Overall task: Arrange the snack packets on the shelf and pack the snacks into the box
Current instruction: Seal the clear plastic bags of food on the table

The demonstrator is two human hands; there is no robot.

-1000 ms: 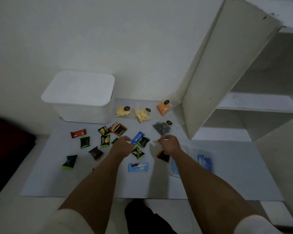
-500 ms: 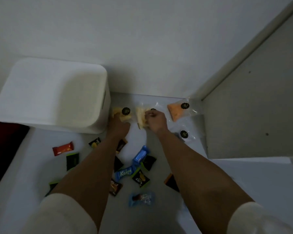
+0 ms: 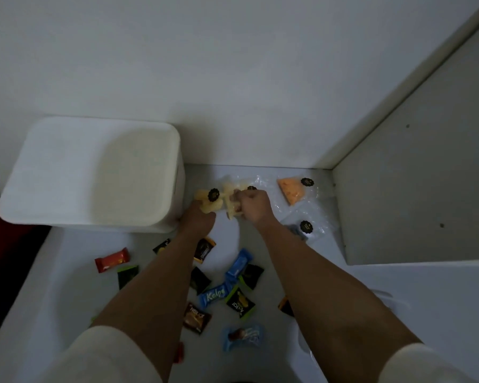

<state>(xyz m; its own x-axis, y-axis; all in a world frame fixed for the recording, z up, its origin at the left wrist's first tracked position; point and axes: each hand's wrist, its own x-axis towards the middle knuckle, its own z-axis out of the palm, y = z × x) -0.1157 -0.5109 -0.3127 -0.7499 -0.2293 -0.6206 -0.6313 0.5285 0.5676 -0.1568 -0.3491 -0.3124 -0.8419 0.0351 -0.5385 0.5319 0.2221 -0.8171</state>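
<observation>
My left hand (image 3: 197, 219) grips a clear bag of pale yellow snacks (image 3: 209, 201) with a black sticker, right beside the white lidded box (image 3: 91, 172). My right hand (image 3: 250, 205) is closed on a second clear bag of yellow stick snacks (image 3: 230, 193). An orange snack bag (image 3: 292, 192) and a dark snack bag (image 3: 306, 228) lie to the right, near the white shelf's side panel (image 3: 415, 175). Several small candy packets lie on the mat below my arms, among them a blue packet (image 3: 238, 265) and a red packet (image 3: 111, 259).
The white wall rises straight behind the bags. A dark red and black object (image 3: 3, 244) lies left of the grey mat (image 3: 67, 294). A shelf board (image 3: 426, 299) extends at the lower right.
The view dropped and closed in on the floor. Both hands moved from the small candies up to the two yellow bags by the wall and closed on them.
</observation>
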